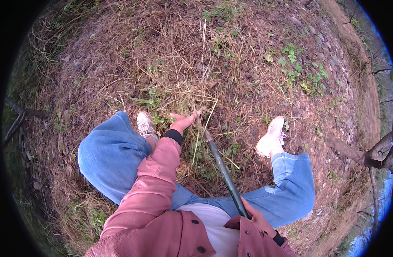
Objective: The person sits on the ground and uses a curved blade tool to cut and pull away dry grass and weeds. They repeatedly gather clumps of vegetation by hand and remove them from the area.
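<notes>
Bare branch (27, 113), dark, at the ground's left edge. Pale shoe (145, 123), on the ground. Left hand (186, 122), thumb spread, fingers extended into dry grass (179, 92); whether they grip stalks cannot be told. Dark green pole (224, 169), slanting; far end just right of the left fingertips, indistinct among stalks; near end inside the right hand (256, 218), its fingers wrapped round. Second pale shoe (271, 137). Leafy green plants (295, 68), toward the ground's far right corner.

The right hand (257, 216) grips a dark green pole (224, 171); the left hand (185, 123) is at dry grass (175, 92) between pale shoes (270, 138).
</notes>
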